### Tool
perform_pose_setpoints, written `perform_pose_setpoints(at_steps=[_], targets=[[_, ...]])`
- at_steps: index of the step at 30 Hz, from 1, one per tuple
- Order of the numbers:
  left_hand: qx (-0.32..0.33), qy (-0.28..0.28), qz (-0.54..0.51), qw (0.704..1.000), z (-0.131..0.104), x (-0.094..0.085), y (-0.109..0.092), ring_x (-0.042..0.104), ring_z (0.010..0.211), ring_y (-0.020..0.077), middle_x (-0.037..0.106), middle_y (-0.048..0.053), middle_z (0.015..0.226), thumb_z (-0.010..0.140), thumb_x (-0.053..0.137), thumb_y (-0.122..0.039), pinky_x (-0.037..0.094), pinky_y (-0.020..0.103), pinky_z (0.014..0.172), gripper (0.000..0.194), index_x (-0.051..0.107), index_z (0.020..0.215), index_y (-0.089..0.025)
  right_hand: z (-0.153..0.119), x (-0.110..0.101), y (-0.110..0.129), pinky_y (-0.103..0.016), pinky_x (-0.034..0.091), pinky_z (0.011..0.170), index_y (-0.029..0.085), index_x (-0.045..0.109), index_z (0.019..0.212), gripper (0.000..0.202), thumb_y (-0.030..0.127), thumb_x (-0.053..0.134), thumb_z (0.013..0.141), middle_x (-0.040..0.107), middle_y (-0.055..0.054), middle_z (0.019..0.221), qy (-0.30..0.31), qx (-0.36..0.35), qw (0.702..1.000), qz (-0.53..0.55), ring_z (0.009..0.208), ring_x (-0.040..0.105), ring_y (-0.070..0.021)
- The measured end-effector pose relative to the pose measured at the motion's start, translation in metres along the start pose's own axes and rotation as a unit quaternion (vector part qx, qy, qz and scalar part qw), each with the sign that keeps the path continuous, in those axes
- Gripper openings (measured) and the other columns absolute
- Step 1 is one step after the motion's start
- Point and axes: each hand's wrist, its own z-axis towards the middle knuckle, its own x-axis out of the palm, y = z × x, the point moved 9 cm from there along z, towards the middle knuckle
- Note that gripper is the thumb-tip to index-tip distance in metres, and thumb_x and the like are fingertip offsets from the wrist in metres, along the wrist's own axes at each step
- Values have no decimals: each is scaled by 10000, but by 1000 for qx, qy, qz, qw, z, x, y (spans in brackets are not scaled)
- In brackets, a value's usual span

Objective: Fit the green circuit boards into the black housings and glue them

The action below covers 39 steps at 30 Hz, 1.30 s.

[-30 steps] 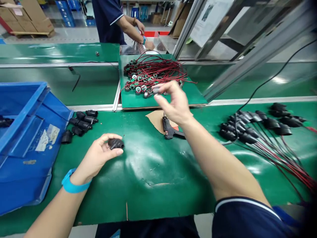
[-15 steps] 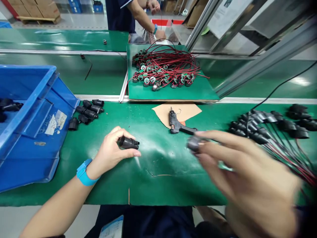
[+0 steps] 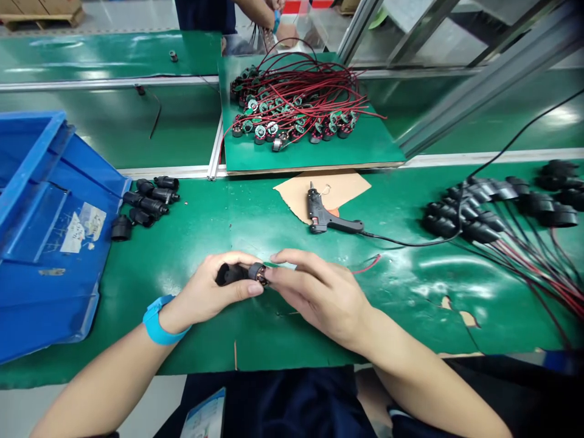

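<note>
My left hand (image 3: 198, 291), with a blue band at the wrist, is closed around a black plastic housing (image 3: 226, 275) above the green table. Against the housing's right end sits a small round motor (image 3: 258, 272) with copper windings, gripped by the fingertips of my right hand (image 3: 326, 295). A red wire (image 3: 367, 265) trails out to the right behind that hand. The fingers partly cover where motor and housing meet, so I cannot tell how far one is inside the other. Beyond the hands, a black glue gun (image 3: 331, 220) lies partly on a piece of cardboard (image 3: 344, 187).
A blue bin (image 3: 43, 267) stands at left, beside several loose black housings (image 3: 148, 204). On a raised green board (image 3: 314, 157) lie many motors with red wires (image 3: 301, 103). Wired black housings (image 3: 460, 213) are bunched at right. Across the table, a co-worker's hand (image 3: 286, 33) is visible.
My right hand has come left from over the table's right side, bringing the motor to the housing. My left hand still holds the housing, now turned slightly. The camera view has shifted a little.
</note>
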Motion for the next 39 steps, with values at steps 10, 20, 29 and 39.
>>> perform_pose_setpoints(at_steps=[10, 20, 29, 39], targets=[[-79, 67, -57, 993, -2, 10, 15, 567, 629, 117, 703, 42, 797, 915, 658, -560, 459, 233, 583, 412, 706, 869, -154, 4, -5, -25, -217, 517, 622, 185, 677, 1088, 132, 239, 576, 1022, 708, -15, 852, 42, 112, 979, 164, 692, 650, -103], [-74, 110, -9, 991, -6, 19, 16, 591, 648, 144, 710, 54, 758, 882, 660, -639, 464, 254, 611, 494, 727, 832, -151, -17, 54, -42, -192, 387, 443, 187, 780, 985, 201, 330, 794, 845, 617, 43, 639, 85, 363, 759, 534, 477, 480, -55], [-36, 22, -86, 995, 0, 14, 17, 705, 773, 188, 772, 63, 868, 746, 852, -548, 546, 276, 733, 525, 732, 1085, -167, -8, 32, -50, -201, 423, 486, 192, 809, 895, 86, 255, 799, 838, 652, 30, 679, -17, 323, 829, 457, 497, 500, -46], [-16, -143, 194, 970, -13, -24, 36, 767, 929, 316, 817, -10, 996, 785, 760, -511, 649, 386, 774, 285, 791, 1026, -362, -15, 46, -36, -190, 502, 609, 154, 784, 970, 231, 353, 780, 854, 751, -25, 797, -49, 209, 938, 270, 645, 620, -91]])
